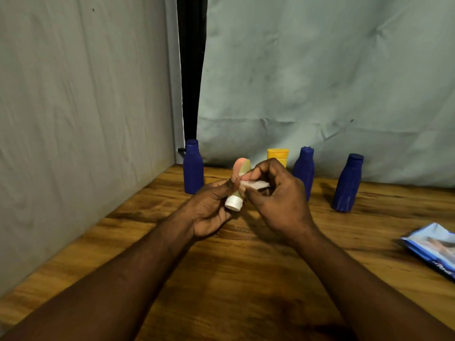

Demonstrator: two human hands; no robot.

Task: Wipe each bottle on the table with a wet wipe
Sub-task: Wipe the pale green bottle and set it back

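A person's two bare hands meet above a wooden table (246, 279), working on a small squeeze tube (242, 168). The left hand (209, 212) grips the tube low on its body, thumb laid across it and fingers curled behind, so the white cap (234, 202) points down towards the viewer and the flat pink-and-green end rises above the grip. The right hand (280, 200) pinches a folded white wet wipe (256, 185) between thumb and fingertips and presses it to the tube's side, just above the left thumb. Both hands are closed on what they hold; neither is spread.

The tube looks light and soft-walled, so it would likely dent under a hard squeeze and turn slippery once damp. The stiffer shoulder near the cap seems the safest place to hold, leaving the body free for the wipe.

Beyond the grip, standing upright at the table's far edge: the left blue bottle (193, 168) a little to its left, a yellow bottle (278, 155) directly behind it, the middle blue bottle (304, 168) partly hidden by the right hand, and the right blue bottle (348, 185) further right. A blue pack of wipes (433, 247) lies well to the right of the grip, nearer the viewer
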